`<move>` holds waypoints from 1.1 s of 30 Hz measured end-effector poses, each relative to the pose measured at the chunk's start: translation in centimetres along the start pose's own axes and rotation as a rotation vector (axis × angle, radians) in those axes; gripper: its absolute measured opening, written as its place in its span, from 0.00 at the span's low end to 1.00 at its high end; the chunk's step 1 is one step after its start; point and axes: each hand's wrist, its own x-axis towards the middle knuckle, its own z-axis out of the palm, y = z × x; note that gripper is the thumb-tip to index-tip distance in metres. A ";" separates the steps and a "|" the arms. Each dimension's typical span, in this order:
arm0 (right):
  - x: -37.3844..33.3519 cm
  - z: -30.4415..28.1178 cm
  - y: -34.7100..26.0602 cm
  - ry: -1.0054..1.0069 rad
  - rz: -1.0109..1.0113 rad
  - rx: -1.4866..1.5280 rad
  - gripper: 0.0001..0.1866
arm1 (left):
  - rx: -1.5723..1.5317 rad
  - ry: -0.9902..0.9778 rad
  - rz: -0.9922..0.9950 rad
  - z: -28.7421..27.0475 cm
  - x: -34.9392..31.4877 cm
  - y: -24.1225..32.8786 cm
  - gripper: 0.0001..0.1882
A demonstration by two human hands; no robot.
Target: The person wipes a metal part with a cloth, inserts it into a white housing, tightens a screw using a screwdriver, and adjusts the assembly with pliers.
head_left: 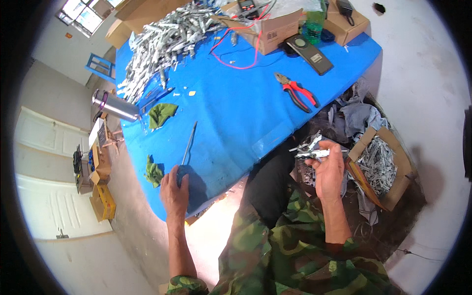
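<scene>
My left hand (174,194) rests at the near left of the blue-covered table (221,118), its fingers closed around the near end of a screwdriver (190,141). The thin metal shaft lies pointing away across the cloth; the fingers mostly hide the handle. Off the table's right edge, my right hand (330,169) is raised palm up, with its fingers and thumb closed on several small white-and-metal parts (314,151). Below and beside it stands an open cardboard box (400,167) full of similar white pieces. A green cloth scrap (153,172) lies next to my left hand.
A large heap of white-and-grey parts (167,39) covers the far left. Red-handled pliers (298,92), a dark handheld device (309,54) and a cardboard box (280,32) with red wire are at the right. A steel flask (115,104) lies near another green cloth (162,114).
</scene>
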 end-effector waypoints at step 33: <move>0.0 -0.9 -3.1 0.159 -0.254 -0.179 0.17 | -0.515 -0.104 0.309 10.4 15.3 26.7 0.17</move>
